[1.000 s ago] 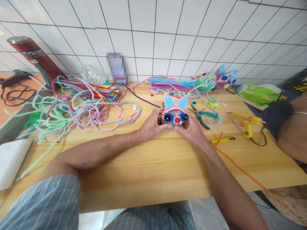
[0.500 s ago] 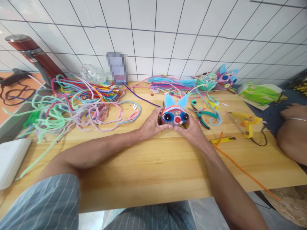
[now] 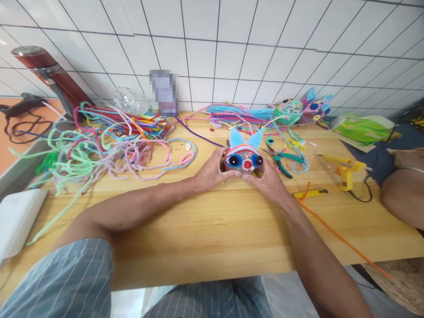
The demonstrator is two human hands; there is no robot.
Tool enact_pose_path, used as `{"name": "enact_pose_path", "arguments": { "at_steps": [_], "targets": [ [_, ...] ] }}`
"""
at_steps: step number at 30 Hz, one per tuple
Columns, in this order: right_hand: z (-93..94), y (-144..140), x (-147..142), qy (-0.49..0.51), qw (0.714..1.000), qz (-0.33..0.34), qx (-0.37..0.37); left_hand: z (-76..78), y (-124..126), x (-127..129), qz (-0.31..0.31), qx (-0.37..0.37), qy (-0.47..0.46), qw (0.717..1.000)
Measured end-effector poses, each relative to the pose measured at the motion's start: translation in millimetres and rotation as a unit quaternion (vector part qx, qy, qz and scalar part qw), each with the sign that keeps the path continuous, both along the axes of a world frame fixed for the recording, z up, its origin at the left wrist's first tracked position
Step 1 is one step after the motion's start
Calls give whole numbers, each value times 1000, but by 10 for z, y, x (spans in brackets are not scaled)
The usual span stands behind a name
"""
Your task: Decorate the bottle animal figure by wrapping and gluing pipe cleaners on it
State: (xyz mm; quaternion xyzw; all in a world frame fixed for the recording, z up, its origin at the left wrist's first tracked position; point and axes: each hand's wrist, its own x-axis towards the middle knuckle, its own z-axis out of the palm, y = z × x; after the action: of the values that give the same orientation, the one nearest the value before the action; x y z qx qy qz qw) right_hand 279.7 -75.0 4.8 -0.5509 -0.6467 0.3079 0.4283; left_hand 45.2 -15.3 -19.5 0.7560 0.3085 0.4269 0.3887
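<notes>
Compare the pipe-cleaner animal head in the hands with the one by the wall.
The held animal head sits mid-table, gripped by the left hand and right hand; the far animal head lies untouched near the wall. The held one faces the camera squarely; the far one is turned aside. Both have blue pointed ears and dark round eyes.

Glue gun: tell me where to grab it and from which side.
Take the glue gun by its upright yellow handle, coming from the front table edge. It stands with the nozzle pointing left and the cord trailing right, so both ends are poor places for a hand.
</notes>
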Motion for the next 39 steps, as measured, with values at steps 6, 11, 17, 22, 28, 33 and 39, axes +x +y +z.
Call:
{"name": "enact_pose_path", "arguments": {
  "at_steps": [6, 11, 17, 22, 28, 33, 39],
  "targets": [
    [39, -24, -26, 13, 1000, 1, -18, 28, -10, -8, 0, -11, 0, 1000],
    [129, -45, -59, 16, 999, 9, -29, 48, -12, -10, 5, -21, 9, 1000],
    [136, -38, -61, 10, 1000, 14, -24, 16, -2, -5, 2, -18, 3, 1000],
    [52, -35, -57, 11, 1000, -6, -19, 20, -8, -2, 8, -15, -4, 1000],
    [40, -28, -66, 19, 999, -14, -24, 39, -15, 5, 5, -38, -13, 999],
    [51, -30, -71, 23, 999, -15, -31, 58, -18, 13, -3, -60, -15, 998],
    [55, -28, -71, 26, 999, -18, -32, 86, -29, 15, 3, -59, -21, 998]
  ]
}}
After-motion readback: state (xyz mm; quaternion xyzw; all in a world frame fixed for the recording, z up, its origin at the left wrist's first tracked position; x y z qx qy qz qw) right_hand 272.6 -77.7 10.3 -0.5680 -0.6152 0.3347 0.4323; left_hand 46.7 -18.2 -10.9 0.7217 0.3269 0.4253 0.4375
